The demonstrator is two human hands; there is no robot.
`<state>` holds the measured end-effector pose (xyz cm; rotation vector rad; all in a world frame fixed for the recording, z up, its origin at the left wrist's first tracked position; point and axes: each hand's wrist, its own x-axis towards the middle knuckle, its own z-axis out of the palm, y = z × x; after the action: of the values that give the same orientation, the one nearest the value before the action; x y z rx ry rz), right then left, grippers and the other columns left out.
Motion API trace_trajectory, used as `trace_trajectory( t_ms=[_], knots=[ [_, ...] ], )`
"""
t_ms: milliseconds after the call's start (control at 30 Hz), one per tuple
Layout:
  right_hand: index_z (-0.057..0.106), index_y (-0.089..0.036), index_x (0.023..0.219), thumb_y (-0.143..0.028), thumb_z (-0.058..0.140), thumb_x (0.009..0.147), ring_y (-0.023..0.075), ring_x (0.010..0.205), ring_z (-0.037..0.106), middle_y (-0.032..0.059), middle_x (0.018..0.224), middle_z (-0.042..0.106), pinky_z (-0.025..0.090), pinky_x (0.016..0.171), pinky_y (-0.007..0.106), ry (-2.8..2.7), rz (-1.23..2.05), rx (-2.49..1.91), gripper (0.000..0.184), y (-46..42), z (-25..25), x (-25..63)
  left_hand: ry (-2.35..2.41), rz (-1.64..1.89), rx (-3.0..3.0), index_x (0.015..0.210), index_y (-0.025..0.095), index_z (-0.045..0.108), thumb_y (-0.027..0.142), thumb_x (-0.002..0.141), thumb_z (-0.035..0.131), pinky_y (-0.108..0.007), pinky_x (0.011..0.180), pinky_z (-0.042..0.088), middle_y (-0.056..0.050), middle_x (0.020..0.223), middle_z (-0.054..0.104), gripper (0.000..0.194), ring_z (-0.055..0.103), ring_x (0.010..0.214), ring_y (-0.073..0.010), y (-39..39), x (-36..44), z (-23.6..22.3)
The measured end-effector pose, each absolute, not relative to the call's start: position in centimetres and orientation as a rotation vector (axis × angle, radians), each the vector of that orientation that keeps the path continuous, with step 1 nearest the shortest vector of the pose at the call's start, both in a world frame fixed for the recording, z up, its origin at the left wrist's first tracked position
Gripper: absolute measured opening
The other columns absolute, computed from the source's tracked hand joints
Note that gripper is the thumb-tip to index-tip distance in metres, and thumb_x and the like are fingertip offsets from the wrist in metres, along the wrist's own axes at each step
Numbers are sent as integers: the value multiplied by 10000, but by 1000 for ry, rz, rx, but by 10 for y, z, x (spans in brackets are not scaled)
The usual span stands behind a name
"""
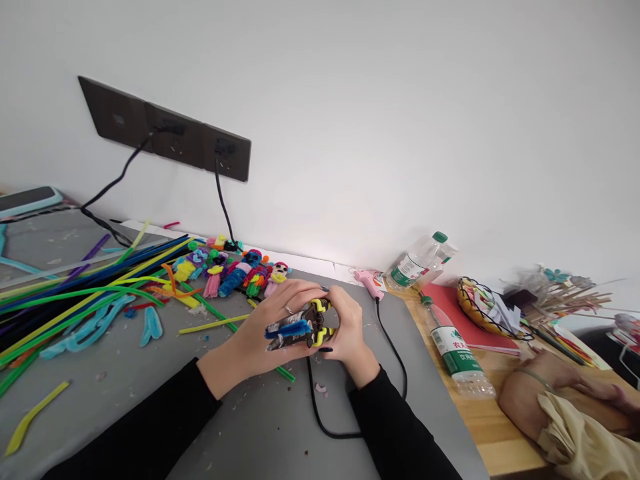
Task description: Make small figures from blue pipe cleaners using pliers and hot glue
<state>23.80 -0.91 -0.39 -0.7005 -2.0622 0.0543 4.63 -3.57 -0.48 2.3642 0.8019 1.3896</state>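
Observation:
My left hand [270, 320] and my right hand [347, 327] meet over the grey mat [235, 427] at the centre. My right hand grips black pliers with yellow handles [313, 325]. My left hand's fingers curl around a blue pipe cleaner [287, 329] that lies against the pliers' jaws. A ring shows on my left hand. Both arms wear black sleeves. Just beyond my hands, a row of small colourful pipe-cleaner figures [240, 273] lies on the mat.
A heap of long coloured pipe cleaners [75, 300] covers the left of the mat. A pink glue gun [369, 283] with a black cord lies behind my hands. Two plastic bottles [453, 347] lie right, on a wooden table. Another person's hands [545, 383] rest at right.

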Motion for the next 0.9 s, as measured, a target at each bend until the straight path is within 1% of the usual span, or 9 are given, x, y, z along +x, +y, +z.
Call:
trace_trajectory(
  t_ms=[100, 200, 367, 533, 800, 900],
  knots=[
    [431, -247, 848, -525, 543, 808, 192, 617, 457, -1, 720, 464, 365, 567, 326, -2072, 40, -711, 303, -9, -3, 238, 789, 1409, 2383, 1415, 269, 497, 399, 915, 710, -503, 1106, 496, -110, 1363, 619, 558, 584, 1270, -306, -35, 47, -6],
    [425, -249, 833, -466, 542, 747, 192, 612, 455, -4, 707, 458, 381, 565, 333, -2082, 39, -733, 261, -10, -2, 239, 790, 1425, 2373, 1391, 266, 511, 388, 917, 705, -497, 1094, 503, -104, 1347, 634, 527, 588, 1262, -303, -35, 47, -6],
    [419, -251, 827, -450, 537, 702, 198, 619, 470, 3, 711, 471, 403, 563, 345, -2092, 35, -762, 262, -8, -4, 240, 761, 1456, 2346, 1368, 278, 533, 432, 925, 690, -509, 1073, 512, -99, 1326, 659, 495, 611, 1235, -310, -37, 47, -2],
    [410, -254, 828, -389, 539, 664, 199, 619, 462, 3, 716, 467, 397, 567, 344, -2080, 32, -744, 248, -9, -5, 240, 776, 1486, 2342, 1343, 277, 561, 494, 917, 697, -500, 1078, 503, -91, 1305, 679, 497, 625, 1218, -305, -37, 47, -1],
    [422, -251, 827, -372, 527, 623, 200, 629, 460, 5, 718, 463, 404, 581, 344, -2089, 46, -781, 260, -8, -6, 241, 771, 1503, 2332, 1364, 278, 561, 461, 913, 709, -499, 1065, 515, -93, 1315, 681, 508, 636, 1212, -304, -36, 48, -4],
    [414, -252, 831, -383, 527, 640, 197, 624, 458, 3, 719, 466, 398, 574, 337, -2082, 28, -750, 257, -7, -6, 241, 748, 1519, 2302, 1348, 281, 574, 460, 904, 726, -484, 1054, 526, -88, 1313, 681, 502, 634, 1215, -299, -35, 49, -6]
  ],
)
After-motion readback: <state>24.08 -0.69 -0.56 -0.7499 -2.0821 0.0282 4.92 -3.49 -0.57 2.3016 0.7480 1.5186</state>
